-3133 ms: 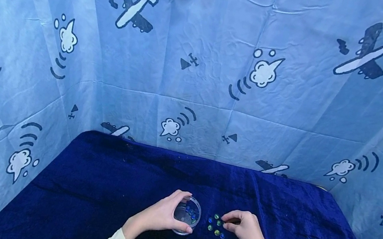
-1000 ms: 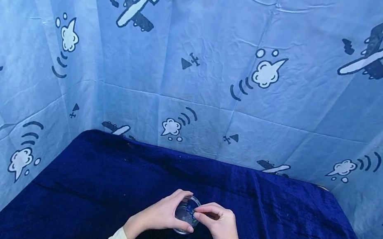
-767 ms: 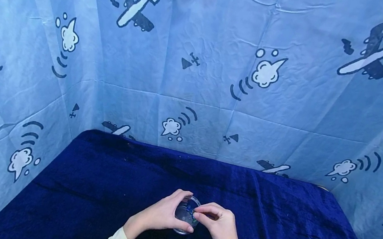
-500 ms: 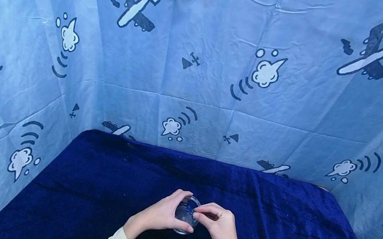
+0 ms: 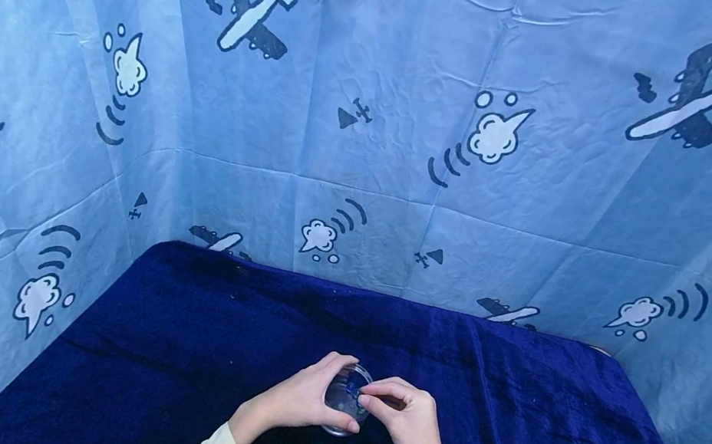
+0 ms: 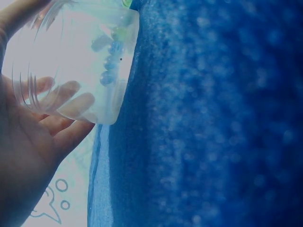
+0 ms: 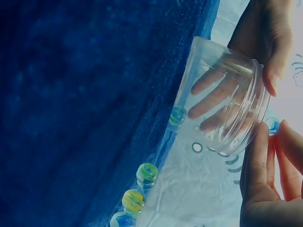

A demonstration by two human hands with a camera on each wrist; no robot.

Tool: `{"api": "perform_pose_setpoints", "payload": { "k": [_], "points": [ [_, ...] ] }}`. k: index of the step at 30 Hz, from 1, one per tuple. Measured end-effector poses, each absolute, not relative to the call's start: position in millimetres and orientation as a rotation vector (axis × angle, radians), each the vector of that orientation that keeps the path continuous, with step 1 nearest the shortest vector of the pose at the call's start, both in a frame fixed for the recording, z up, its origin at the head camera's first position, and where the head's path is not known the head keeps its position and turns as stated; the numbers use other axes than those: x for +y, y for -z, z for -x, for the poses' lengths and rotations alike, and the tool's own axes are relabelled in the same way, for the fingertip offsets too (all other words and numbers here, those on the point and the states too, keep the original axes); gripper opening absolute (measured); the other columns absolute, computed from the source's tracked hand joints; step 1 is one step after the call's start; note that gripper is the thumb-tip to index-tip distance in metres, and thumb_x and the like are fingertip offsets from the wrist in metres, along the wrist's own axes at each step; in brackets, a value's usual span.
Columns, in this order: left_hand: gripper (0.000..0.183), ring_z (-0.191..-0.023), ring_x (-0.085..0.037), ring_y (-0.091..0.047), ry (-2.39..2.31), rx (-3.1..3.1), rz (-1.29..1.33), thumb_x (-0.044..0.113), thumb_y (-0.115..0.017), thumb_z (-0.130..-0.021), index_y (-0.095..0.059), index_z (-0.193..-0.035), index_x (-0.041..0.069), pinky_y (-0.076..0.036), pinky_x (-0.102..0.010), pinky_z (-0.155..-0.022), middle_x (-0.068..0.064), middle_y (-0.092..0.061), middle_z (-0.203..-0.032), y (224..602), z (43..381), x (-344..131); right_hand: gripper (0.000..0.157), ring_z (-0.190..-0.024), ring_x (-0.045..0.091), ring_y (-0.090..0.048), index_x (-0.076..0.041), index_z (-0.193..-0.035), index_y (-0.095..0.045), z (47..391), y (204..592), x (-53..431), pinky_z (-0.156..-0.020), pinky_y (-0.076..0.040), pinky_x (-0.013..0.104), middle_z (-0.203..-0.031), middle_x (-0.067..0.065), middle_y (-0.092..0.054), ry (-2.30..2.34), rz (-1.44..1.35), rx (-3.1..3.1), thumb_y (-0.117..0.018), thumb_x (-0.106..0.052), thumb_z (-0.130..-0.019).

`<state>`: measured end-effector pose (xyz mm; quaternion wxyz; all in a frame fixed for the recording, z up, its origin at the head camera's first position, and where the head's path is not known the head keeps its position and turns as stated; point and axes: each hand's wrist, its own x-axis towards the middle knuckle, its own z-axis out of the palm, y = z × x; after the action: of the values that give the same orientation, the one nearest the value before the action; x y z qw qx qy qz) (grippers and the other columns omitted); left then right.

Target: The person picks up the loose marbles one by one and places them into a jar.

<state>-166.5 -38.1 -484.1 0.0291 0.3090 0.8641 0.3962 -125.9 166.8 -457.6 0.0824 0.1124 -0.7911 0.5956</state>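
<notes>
Between the thumb and fingertips of the right hand point(image 5: 406, 408), we are seeing a blue marble point(image 7: 272, 126) being pinched at the mouth of the clear jar point(image 7: 203, 56), a fine hold that is probably suiting so small a ball. Just left of that hand, we are watching the left hand point(image 5: 296, 399) wrapping round the jar's side, likely steadying it upright. Below the pinching fingers, other marbles point(image 5: 353, 389) are lying inside the jar, while loose marbles point(image 7: 134, 200) are resting beneath the right hand on the dark blue cloth point(image 5: 242, 320).
</notes>
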Motion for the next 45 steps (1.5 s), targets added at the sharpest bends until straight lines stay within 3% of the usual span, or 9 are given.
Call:
{"api": "perform_pose_setpoints", "payload": {
  "k": [17,31,39,45],
  "points": [
    [0.088,-0.118,-0.016,-0.058,-1.224,2.631,-0.952,0.052,-0.085,-0.08,-0.048,-0.147,0.009,-0.049,-0.032,-0.1,-0.005,-0.057,-0.133,483,175,-43,0.005,-0.087,0.011,-0.069,-0.002,-0.088,-0.081,132,454,165,-0.078,-0.056,0.022,-0.09,0.007,-0.076,-1.778,-0.282,-2.421,-0.084,-0.005,-0.085],
    [0.088,-0.116,-0.015,-0.058,-1.213,2.629,-0.929,0.053,-0.085,-0.08,-0.049,-0.147,0.01,-0.049,-0.033,-0.099,-0.004,-0.056,-0.132,482,175,-42,0.004,-0.083,0.01,-0.069,-0.004,-0.088,-0.081,132,452,166,-0.075,-0.056,0.022,-0.087,-0.001,-0.075,-1.787,-0.299,-2.396,-0.084,-0.005,-0.084],
    [0.089,-0.117,-0.015,-0.057,-1.221,2.612,-0.912,0.053,-0.085,-0.08,-0.048,-0.148,0.01,-0.05,-0.034,-0.1,-0.002,-0.055,-0.135,482,175,-42,0.005,-0.074,0.008,-0.068,-0.003,-0.088,-0.08,134,449,173,-0.065,-0.053,0.022,-0.085,0.001,-0.075,-1.764,-0.26,-2.347,-0.083,-0.001,-0.084],
    [0.089,-0.121,-0.016,-0.057,-1.224,2.604,-0.897,0.052,-0.086,-0.079,-0.048,-0.148,0.01,-0.049,-0.036,-0.102,-0.002,-0.055,-0.135,482,175,-41,0.006,-0.077,0.013,-0.072,0.002,-0.092,-0.078,137,445,181,-0.07,-0.058,0.024,-0.088,0.009,-0.076,-1.83,-0.19,-2.332,-0.08,0.0,-0.087]
  ]
}}
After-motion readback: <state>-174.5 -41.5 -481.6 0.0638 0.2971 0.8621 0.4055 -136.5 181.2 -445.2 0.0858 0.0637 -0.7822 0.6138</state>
